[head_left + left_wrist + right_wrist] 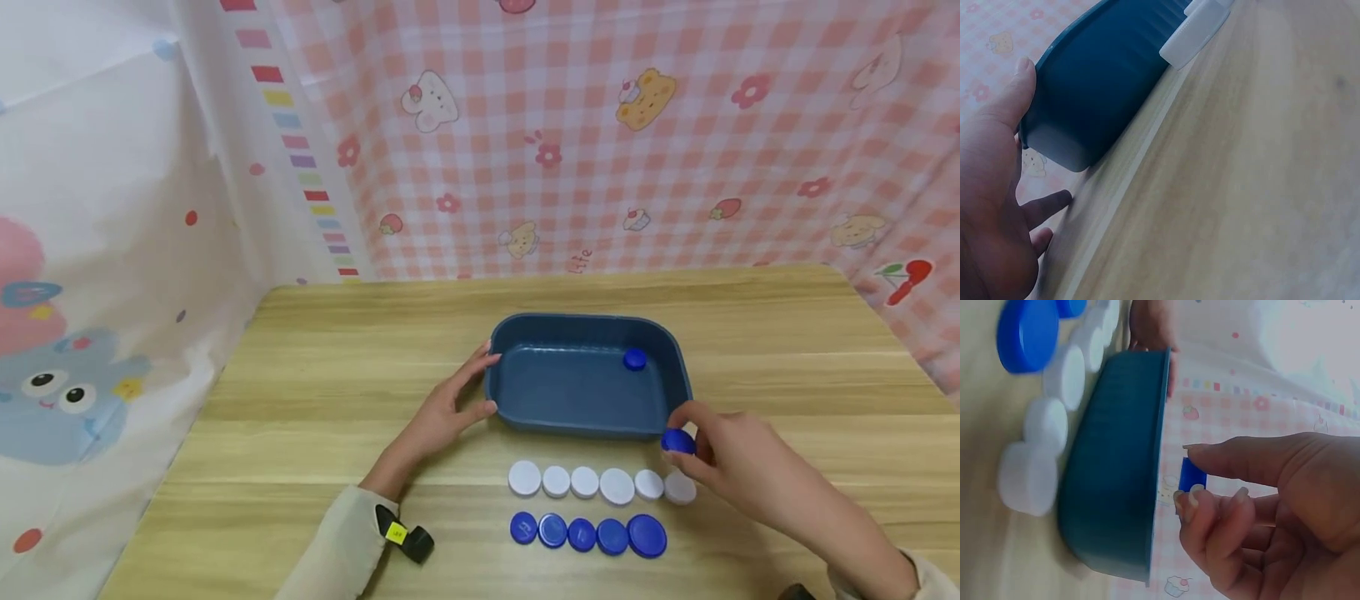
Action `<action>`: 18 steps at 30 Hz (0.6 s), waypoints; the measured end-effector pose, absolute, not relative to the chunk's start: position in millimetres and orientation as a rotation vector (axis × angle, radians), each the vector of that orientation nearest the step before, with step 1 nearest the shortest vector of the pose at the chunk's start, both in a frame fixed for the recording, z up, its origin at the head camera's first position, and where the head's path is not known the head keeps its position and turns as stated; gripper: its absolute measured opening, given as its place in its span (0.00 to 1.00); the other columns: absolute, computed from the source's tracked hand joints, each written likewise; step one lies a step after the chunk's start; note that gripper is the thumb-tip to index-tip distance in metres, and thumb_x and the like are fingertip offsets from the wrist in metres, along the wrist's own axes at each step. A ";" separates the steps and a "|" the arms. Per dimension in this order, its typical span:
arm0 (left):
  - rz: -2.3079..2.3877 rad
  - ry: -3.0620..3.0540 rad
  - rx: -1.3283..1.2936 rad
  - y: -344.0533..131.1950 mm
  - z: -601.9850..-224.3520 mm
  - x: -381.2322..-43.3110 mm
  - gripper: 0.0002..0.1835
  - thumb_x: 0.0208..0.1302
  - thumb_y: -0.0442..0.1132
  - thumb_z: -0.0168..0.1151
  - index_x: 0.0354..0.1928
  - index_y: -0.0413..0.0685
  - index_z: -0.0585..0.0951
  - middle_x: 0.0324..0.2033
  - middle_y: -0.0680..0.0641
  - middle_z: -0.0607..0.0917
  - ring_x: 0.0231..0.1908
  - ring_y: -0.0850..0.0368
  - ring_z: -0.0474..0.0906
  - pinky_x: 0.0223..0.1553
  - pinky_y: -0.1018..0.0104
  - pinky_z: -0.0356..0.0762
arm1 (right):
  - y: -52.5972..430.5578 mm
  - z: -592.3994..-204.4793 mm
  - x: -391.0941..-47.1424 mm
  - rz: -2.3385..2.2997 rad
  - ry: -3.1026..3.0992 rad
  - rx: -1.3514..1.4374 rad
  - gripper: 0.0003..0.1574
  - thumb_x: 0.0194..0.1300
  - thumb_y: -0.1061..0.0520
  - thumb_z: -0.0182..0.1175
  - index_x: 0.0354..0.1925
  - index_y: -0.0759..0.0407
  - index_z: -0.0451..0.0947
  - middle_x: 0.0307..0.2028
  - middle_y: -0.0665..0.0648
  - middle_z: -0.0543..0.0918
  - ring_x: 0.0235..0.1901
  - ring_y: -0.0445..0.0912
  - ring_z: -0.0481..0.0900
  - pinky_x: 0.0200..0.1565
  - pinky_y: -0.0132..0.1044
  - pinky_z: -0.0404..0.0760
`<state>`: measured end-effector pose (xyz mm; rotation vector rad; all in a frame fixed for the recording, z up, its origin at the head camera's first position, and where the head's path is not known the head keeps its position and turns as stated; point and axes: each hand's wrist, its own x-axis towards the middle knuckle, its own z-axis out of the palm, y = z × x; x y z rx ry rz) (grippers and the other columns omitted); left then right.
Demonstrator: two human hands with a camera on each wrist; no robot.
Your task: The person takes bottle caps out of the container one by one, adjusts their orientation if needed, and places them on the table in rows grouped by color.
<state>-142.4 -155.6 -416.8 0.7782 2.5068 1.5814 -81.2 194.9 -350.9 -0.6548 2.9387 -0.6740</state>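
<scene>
My right hand (738, 458) pinches a blue bottle cap (678, 442) between thumb and fingers, by the near right corner of a dark blue tray (570, 429). In the right wrist view the pinched cap (1192, 476) appears edge-on, beside the tray's rim. Another blue cap (634, 359) lies inside the tray toward its right end. At the tray's left end rests my left hand (446, 412), thumb and fingers spread against the wall; the left wrist view shows the thumb (1019, 94) at the rim.
In front of the tray runs a row of several white caps (585, 482). Nearer still is a row of several blue caps (582, 534). The wooden table (337, 358) ends at a pink checked cloth (480, 167) behind and a white patterned cloth (112, 208) at left.
</scene>
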 end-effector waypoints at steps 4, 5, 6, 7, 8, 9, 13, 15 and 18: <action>1.581 2.504 0.765 -156.8 -417.9 -142.4 0.32 0.65 0.34 0.61 0.70 0.45 0.64 0.73 0.48 0.53 0.72 0.54 0.47 0.69 0.50 0.47 | 197.4 -361.0 -66.3 -0.648 2.878 -0.633 0.16 0.57 0.54 0.69 0.41 0.55 0.75 0.16 0.41 0.67 0.15 0.33 0.62 0.17 0.28 0.66; 1.582 2.504 0.760 -157.3 -418.3 -142.0 0.32 0.66 0.34 0.61 0.70 0.45 0.64 0.73 0.49 0.53 0.72 0.55 0.47 0.69 0.50 0.47 | 197.8 -363.6 -63.1 -0.639 2.869 -0.634 0.16 0.57 0.54 0.70 0.41 0.54 0.75 0.16 0.41 0.66 0.15 0.33 0.62 0.18 0.28 0.66; 1.584 2.503 0.756 -157.7 -418.6 -141.7 0.32 0.66 0.34 0.61 0.70 0.46 0.64 0.73 0.49 0.53 0.72 0.55 0.47 0.69 0.50 0.47 | 198.3 -366.0 -60.0 -0.628 2.864 -0.632 0.16 0.57 0.53 0.70 0.41 0.53 0.75 0.16 0.41 0.66 0.15 0.33 0.62 0.18 0.28 0.65; 1.587 2.501 0.755 -157.7 -418.7 -141.7 0.32 0.66 0.34 0.61 0.70 0.47 0.64 0.73 0.49 0.53 0.72 0.55 0.47 0.69 0.50 0.47 | 199.0 -368.0 -57.3 -0.617 2.861 -0.630 0.16 0.56 0.53 0.70 0.41 0.52 0.75 0.16 0.41 0.66 0.15 0.33 0.61 0.18 0.28 0.65; 1.589 2.500 0.755 -157.6 -418.6 -141.7 0.32 0.66 0.34 0.61 0.70 0.47 0.64 0.73 0.50 0.53 0.72 0.55 0.47 0.69 0.50 0.47 | 200.0 -369.9 -54.9 -0.614 2.851 -0.627 0.16 0.56 0.54 0.70 0.41 0.52 0.75 0.16 0.41 0.65 0.15 0.33 0.61 0.18 0.28 0.65; 1.591 2.497 0.753 -157.4 -418.5 -141.9 0.32 0.66 0.35 0.61 0.70 0.48 0.64 0.73 0.50 0.53 0.72 0.55 0.47 0.69 0.50 0.47 | 201.2 -371.6 -53.2 -0.606 2.838 -0.619 0.16 0.57 0.53 0.70 0.42 0.52 0.75 0.16 0.41 0.65 0.16 0.33 0.61 0.18 0.28 0.65; 1.586 2.495 0.747 -156.8 -417.8 -142.4 0.32 0.66 0.36 0.61 0.70 0.50 0.64 0.73 0.51 0.53 0.71 0.56 0.47 0.69 0.50 0.48 | 206.5 -377.8 -47.2 -0.571 2.803 -0.648 0.16 0.57 0.52 0.69 0.42 0.52 0.75 0.16 0.40 0.64 0.16 0.32 0.61 0.19 0.28 0.64; 1.582 2.496 0.742 -156.6 -417.6 -142.4 0.32 0.66 0.36 0.61 0.70 0.50 0.64 0.73 0.51 0.53 0.71 0.57 0.47 0.69 0.51 0.48 | 209.1 -381.2 -45.0 -0.568 2.762 -0.663 0.16 0.58 0.51 0.68 0.42 0.52 0.75 0.17 0.40 0.64 0.17 0.32 0.61 0.19 0.28 0.64; 1.582 2.494 0.738 -156.3 -417.6 -142.5 0.32 0.66 0.35 0.61 0.70 0.49 0.64 0.73 0.51 0.53 0.71 0.58 0.47 0.69 0.51 0.47 | 211.6 -386.6 -42.4 -0.596 2.694 -0.695 0.14 0.60 0.51 0.67 0.43 0.50 0.75 0.17 0.39 0.65 0.17 0.32 0.62 0.20 0.28 0.65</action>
